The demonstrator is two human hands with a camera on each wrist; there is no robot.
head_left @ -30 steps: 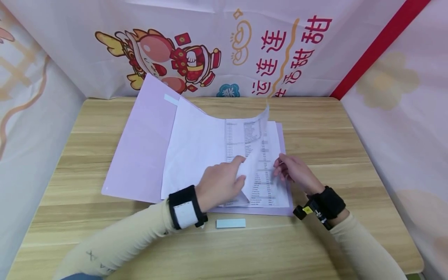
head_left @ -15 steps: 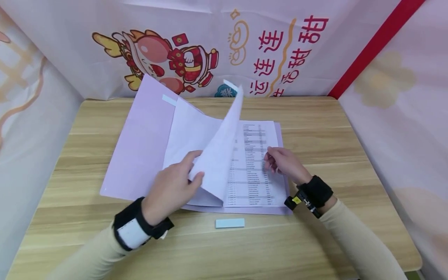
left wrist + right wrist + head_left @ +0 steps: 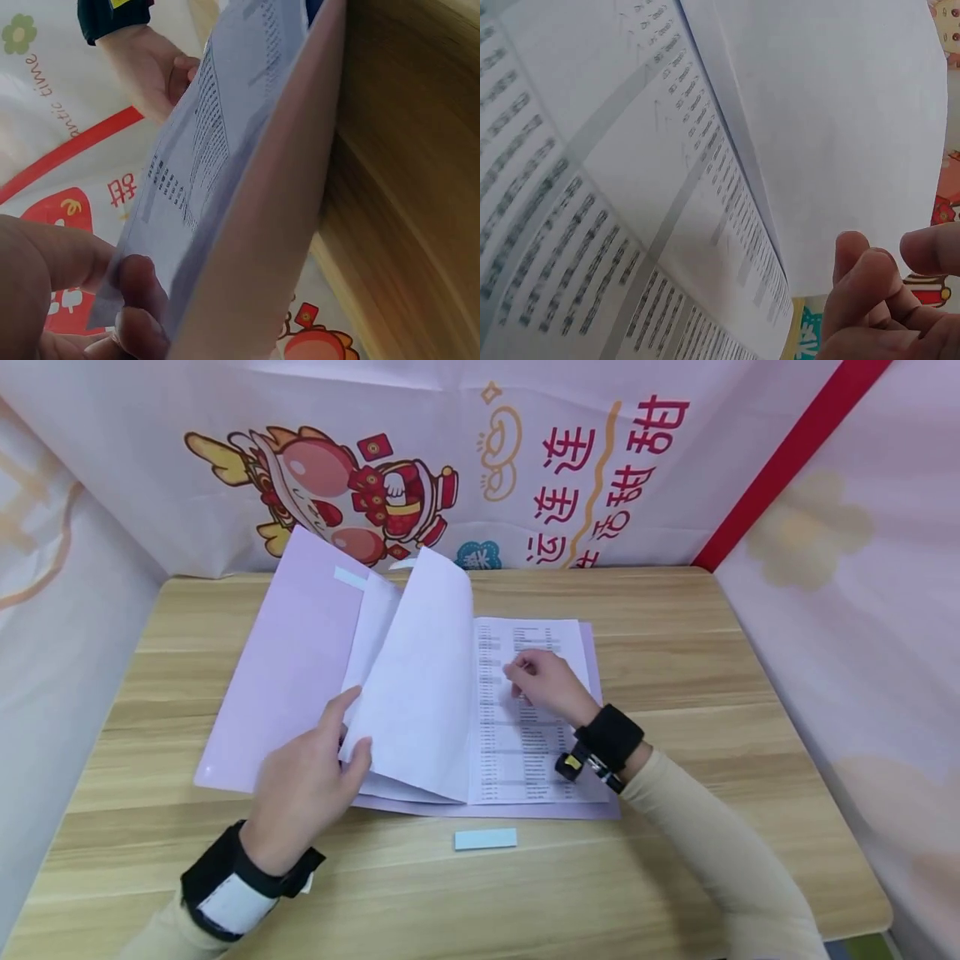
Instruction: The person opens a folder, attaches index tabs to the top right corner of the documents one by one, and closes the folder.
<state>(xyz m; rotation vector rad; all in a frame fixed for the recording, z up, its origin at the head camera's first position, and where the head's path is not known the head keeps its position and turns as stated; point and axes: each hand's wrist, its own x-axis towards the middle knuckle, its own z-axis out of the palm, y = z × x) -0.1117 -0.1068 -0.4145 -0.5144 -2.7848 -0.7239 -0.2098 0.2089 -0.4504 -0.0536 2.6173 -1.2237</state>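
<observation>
A lilac folder lies open on the wooden table, its cover turned to the left and partly raised. Inside are white printed sheets. My left hand pinches the left edge of a turned sheet, which arches up with its blank back showing. In the left wrist view, the sheet runs between the thumb and fingers. Over the printed page on the right side hovers my right hand, fingers loosely bent. The right wrist view shows a gap between its thumb and fingers, with nothing held there.
A small light blue strip lies on the table in front of the folder. Another pale strip is on the folder's inner cover. Printed cloth walls stand behind and at both sides.
My left hand has drawn the sheet leftward across the folder, uncovering the printed page on the right. My right hand has moved left from the folder's right edge to over that page.
</observation>
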